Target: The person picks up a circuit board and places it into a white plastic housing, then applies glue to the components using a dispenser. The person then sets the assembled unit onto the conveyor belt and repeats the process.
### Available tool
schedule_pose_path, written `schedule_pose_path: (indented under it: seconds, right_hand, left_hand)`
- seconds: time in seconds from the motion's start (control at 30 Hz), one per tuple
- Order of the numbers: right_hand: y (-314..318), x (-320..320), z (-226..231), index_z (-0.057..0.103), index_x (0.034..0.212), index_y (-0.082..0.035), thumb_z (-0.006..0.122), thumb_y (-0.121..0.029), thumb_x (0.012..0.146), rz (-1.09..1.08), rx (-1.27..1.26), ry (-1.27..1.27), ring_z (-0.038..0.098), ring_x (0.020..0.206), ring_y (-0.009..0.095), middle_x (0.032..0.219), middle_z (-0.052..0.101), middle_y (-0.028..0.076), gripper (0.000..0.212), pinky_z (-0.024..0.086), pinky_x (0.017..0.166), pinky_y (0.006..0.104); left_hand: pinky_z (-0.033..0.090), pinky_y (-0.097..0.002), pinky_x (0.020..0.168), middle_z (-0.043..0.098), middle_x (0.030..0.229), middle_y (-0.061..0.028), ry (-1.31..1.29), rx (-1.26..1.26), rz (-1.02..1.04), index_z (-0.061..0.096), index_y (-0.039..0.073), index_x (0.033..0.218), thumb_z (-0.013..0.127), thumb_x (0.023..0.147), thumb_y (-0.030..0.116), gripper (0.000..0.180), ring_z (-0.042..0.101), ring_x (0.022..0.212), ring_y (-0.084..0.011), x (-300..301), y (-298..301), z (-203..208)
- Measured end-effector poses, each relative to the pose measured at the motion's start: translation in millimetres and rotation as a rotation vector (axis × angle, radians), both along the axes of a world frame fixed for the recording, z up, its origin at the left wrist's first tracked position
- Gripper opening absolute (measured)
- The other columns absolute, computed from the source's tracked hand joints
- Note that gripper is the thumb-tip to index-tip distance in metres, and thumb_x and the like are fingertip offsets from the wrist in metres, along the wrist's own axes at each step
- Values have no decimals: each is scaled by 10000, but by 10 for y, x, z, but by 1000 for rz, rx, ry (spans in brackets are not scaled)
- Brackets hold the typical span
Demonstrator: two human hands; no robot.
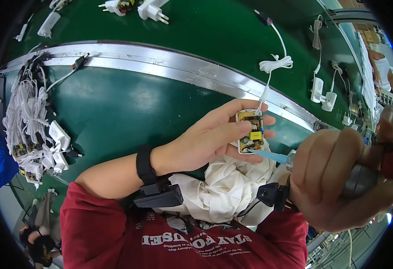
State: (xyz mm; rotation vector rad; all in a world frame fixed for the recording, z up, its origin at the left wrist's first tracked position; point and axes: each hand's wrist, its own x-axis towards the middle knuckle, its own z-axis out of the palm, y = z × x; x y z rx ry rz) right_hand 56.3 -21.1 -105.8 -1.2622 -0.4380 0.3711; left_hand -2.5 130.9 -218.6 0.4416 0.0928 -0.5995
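L hand [210, 136]: my thumb on top, fingers spread behind, clamped on 1 open adapter [253, 141], white half-shell w/ circuit board [256, 135] showing; adapter held in front of me, right of centre, near side of metal rail [160, 62]; R hand [322, 175]: my fingers curled together round 1 hand tool [360, 181], greyish body, partly blurred; its light-blue nozzle [272, 156] points left, tip at adapter's near end, touching or just short, can't tell; 1 white cord [276, 65], bundled, runs from adapter's far end across rail, black connector [263, 18] at its far end; 1 cream cloth [230, 184], crumpled, near side, below adapter; 1 black wrist strap [146, 166] w/ black device, my L wrist; 1 heap of white cords & adapters [30, 107], far left; 2 white adapters [317, 89], right, beyond rail; white plugs [151, 10], far side; green bench [129, 98] under heap.
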Motion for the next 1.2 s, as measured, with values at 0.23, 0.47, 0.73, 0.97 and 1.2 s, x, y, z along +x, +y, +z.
schedule_pose_path:
  seconds: [0.23,0.47,0.73,0.97,1.2]
  right_hand:
    - [73,13,-104,283,1289,-35,403,-446,971,-5,129,-46,299,351,52,509,382,-23,533,260,345,206]
    - [119,33,-215,297,1247,-9,397,-445,974,-48,167,-28,287,358,53,500,354,-21,524,241,352,216]
    - [153,124,-250,326,1196,-15,380,-447,978,-10,151,-51,289,362,51,495,340,-29,487,222,357,214]
    - [126,147,-257,341,1190,-30,357,-444,985,-49,141,-53,278,367,47,497,320,-37,462,212,356,208]
    - [59,239,-202,369,1104,-55,346,-406,996,-118,113,-55,261,368,47,500,318,-36,368,207,358,211]
  left_hand:
    - [519,-359,810,497,1171,-147,-752,724,244,392,20,1276,555,880,179,457,557,1021,-272,823,-150,-50]
    - [490,-358,733,511,980,-162,-1164,1821,177,490,-8,1104,656,743,150,427,546,900,-317,1235,-217,-59]
    - [457,-330,711,567,906,-117,-1023,2901,487,548,27,857,602,748,148,172,536,855,-276,1157,865,94]
    - [477,-322,549,570,805,-98,-648,2196,253,480,-16,1001,594,835,172,275,588,713,-222,1007,544,238]
    - [520,-273,507,594,878,-101,-13,906,284,368,26,1174,612,885,182,409,602,717,-101,323,138,166]
